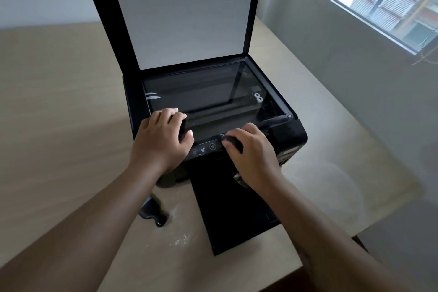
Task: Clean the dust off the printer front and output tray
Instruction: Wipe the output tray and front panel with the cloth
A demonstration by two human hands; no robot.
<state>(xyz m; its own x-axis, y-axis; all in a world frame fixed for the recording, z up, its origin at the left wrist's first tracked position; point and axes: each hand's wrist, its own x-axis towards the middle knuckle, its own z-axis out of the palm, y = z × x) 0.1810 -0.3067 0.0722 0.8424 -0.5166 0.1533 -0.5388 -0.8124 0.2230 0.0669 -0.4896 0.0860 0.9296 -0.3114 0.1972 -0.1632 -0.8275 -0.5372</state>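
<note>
Your black printer (288,136) sits on the tan table (59,102), lid (180,7) raised, output tray (227,216) pulled out toward you. Your right hand (251,154) pinches a small dark object (233,141) against the button strip (206,148). Your left hand (158,140) curls over the printer's front left edge. Dust (181,239) speckles the table beside the tray, near a black tool (152,212).

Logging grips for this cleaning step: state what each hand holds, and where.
Right hand pinches a small dark object, kind and held part unclear, in its fingertips at the control panel. Left hand grips the printer by its front-left top edge.
</note>
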